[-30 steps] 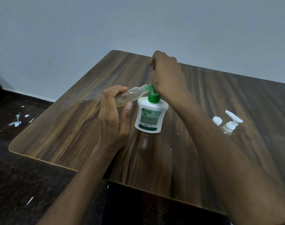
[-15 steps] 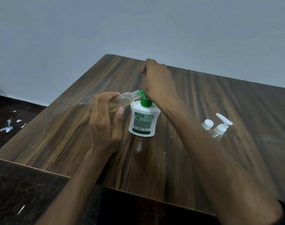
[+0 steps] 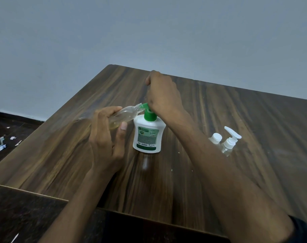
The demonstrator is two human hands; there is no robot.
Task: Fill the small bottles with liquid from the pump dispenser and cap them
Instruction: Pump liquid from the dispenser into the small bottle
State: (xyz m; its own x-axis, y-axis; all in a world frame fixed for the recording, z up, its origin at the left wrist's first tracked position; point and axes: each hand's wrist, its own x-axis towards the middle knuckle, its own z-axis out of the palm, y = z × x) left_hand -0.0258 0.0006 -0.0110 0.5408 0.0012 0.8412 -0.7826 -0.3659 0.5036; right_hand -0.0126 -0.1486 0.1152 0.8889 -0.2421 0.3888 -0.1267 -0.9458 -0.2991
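Nothing much has moved since the earlier frames: both hands and both bottles keep the same pose relative to each other, only the head camera has drifted so the whole group sits a bit lower and left in view.

Left hand (image 3: 105,137) grip is clamped round the clear small bottle (image 3: 125,114), fingers curled over its body, thumb underneath. That bottle is tilted nearly sideways, its open neck pointing away from the grip and touching the green pump nozzle (image 3: 143,106). Yellowish liquid pools at the low end, inside the grip; judging by that, it looks partly filled, no cap on yet.

Right hand (image 3: 164,96) sits on top of the pump head, fingers curled down over it, grip closed on the pump as far as I can tell; fingertips are hidden behind the hand. White pump dispenser (image 3: 148,135) stands upright on the worktop (image 3: 184,181), directly below the right grip and just beside the left thumb.

Well to the right of both grips, past the right forearm: a white round cap (image 3: 216,138) and a white pump-top (image 3: 231,137) on what look like two more clear bottles; their fill level is too small to read.

Progress guess: filling of this bottle under way; capping it is left, maybe more bottles after.
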